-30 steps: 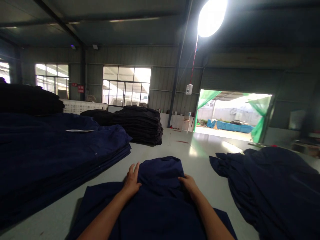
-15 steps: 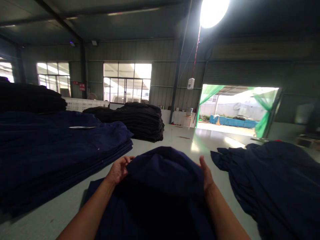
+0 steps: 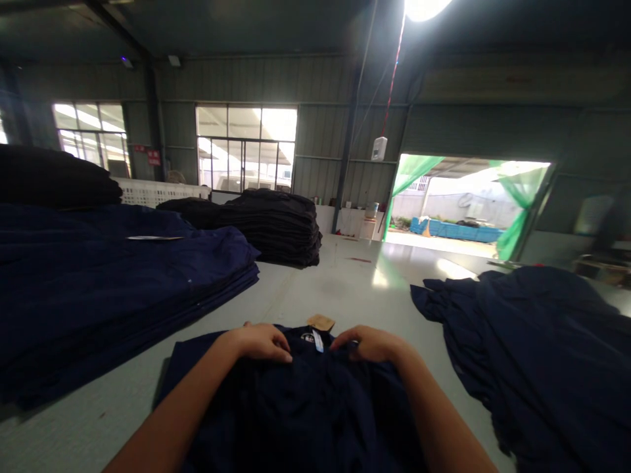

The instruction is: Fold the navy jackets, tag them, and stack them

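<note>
A dark navy garment (image 3: 305, 401) lies in front of me on the pale table, its neckline at the far end. There a white neck label (image 3: 318, 341), a small round printed mark and a brown card tag (image 3: 321, 322) show. My left hand (image 3: 263, 341) is closed on the cloth left of the neckline, fingers bent and thumb toward the middle. On the other side, my right hand (image 3: 369, 343) pinches the cloth near the label with curled fingers. Some fingertips are hidden in the dark folds.
A pile of navy garments (image 3: 123, 276) lies at left, a white label on top. Behind it are a black folded stack (image 3: 276, 226) and a white plastic crate (image 3: 160, 192). More navy garments (image 3: 547, 355) lie heaped at right. The table (image 3: 340, 282) stretches toward a doorway with green curtains.
The raised, billowing cloth between my hands has come down flat. Both hands have moved inward to the neckline, and the brown tag and white label have come into view.
</note>
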A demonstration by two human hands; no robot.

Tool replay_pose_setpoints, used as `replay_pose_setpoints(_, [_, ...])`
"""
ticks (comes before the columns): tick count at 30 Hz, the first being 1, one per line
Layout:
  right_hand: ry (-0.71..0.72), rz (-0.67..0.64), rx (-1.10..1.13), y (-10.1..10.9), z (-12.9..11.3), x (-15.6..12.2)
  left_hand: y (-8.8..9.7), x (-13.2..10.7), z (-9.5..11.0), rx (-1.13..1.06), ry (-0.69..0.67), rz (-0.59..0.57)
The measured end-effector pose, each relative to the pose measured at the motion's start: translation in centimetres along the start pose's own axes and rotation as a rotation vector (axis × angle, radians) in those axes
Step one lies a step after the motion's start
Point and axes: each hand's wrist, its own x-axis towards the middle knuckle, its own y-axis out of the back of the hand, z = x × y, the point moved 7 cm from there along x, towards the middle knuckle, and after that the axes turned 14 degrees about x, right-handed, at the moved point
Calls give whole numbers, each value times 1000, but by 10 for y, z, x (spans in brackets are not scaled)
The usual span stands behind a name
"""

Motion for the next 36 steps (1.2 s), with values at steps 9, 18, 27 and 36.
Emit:
replay_pose_setpoints(9, [272,375,-207,7,-34,7,12,9,7,200,-64,272])
replay_pose_setpoints(18, [113,407,-258,-30,-23,38,-25,29,8,341,-116,188])
replay_pose_setpoints(27, [5,557,-267,-23,-15,47,-22,27,11,172,-176,170])
replay_pose_setpoints(36, [102,268,267,10,-6,19,22,-11,-25,-145,-152,33])
